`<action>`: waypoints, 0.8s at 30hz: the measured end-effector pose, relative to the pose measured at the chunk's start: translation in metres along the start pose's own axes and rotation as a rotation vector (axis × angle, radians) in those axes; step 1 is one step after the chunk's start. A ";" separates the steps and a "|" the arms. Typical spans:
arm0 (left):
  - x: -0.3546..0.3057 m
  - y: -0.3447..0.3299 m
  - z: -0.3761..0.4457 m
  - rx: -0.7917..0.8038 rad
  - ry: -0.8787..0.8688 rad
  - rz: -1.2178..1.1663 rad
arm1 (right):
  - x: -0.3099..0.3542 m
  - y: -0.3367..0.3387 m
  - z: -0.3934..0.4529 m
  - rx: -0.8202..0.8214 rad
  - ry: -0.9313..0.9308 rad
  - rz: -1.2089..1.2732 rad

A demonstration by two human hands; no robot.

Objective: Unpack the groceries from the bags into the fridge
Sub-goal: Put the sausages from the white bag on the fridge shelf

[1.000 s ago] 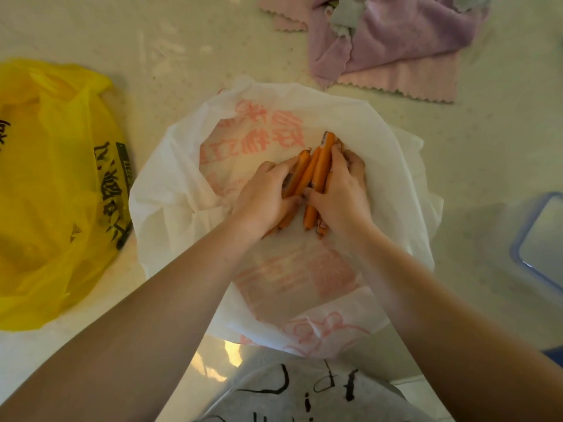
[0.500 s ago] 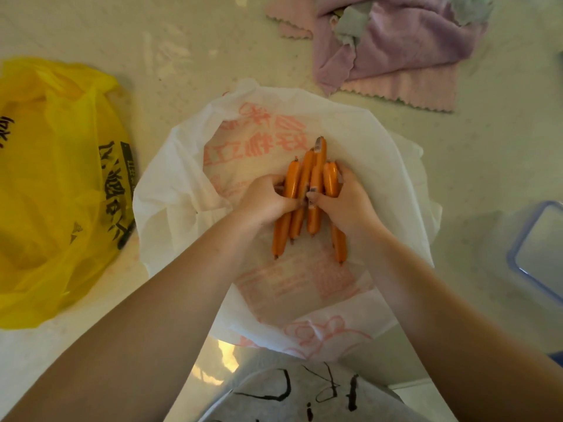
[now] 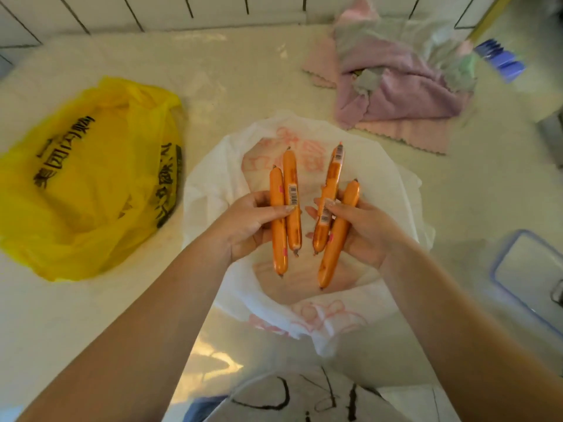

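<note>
Above the open white plastic bag (image 3: 210, 190) with pink print, both my hands hold orange packaged sausages. My left hand (image 3: 246, 226) grips two sausages (image 3: 286, 190) side by side, thumb across them, one showing a barcode label. My right hand (image 3: 365, 229) grips two more sausages (image 3: 333, 175), one crossing slightly over the other. All of them point away from me, lifted clear of the bag. The bag's inside looks flat beneath them.
A crumpled yellow plastic bag (image 3: 88, 178) with black print lies on the pale counter at the left. A pile of pink and purple cloths (image 3: 396, 89) sits at the back right. A clear container with a blue rim (image 3: 530, 269) is at the right edge. White tiled wall behind.
The sausages were bunched together in both hands down in the white bag. Now they are lifted out and split, two in each hand, and my hands have moved apart.
</note>
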State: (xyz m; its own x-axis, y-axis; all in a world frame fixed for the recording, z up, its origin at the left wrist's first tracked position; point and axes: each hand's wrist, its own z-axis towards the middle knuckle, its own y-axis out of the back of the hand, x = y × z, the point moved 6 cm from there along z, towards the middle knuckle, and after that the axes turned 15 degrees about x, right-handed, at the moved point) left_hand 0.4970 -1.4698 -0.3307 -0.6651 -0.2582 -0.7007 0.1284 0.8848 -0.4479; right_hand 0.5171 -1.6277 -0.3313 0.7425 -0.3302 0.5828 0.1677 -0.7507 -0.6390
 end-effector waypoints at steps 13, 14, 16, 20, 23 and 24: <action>0.071 0.049 -0.192 -0.421 -0.262 -0.189 | -0.102 -0.127 -0.013 0.378 -0.271 -0.343; 0.081 0.052 -0.208 -0.440 -0.269 -0.215 | -0.114 -0.138 -0.017 0.401 -0.294 -0.365; 0.104 0.060 -0.241 -0.476 -0.297 -0.261 | -0.139 -0.160 -0.024 0.457 -0.329 -0.407; 0.145 0.077 -0.314 -0.548 -0.370 -0.314 | -0.197 -0.214 -0.044 0.561 -0.389 -0.464; 0.176 0.091 -0.376 -0.591 -0.410 -0.320 | -0.249 -0.255 -0.064 0.606 -0.409 -0.495; 0.186 0.097 -0.399 -0.613 -0.420 -0.314 | -0.268 -0.269 -0.072 0.626 -0.411 -0.506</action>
State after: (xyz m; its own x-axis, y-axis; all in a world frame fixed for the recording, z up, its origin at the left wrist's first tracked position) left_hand 0.0921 -1.2775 -0.2832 -0.2559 -0.5464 -0.7975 -0.5263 0.7707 -0.3591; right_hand 0.2266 -1.3784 -0.2799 0.6373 0.2753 0.7197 0.7700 -0.2623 -0.5816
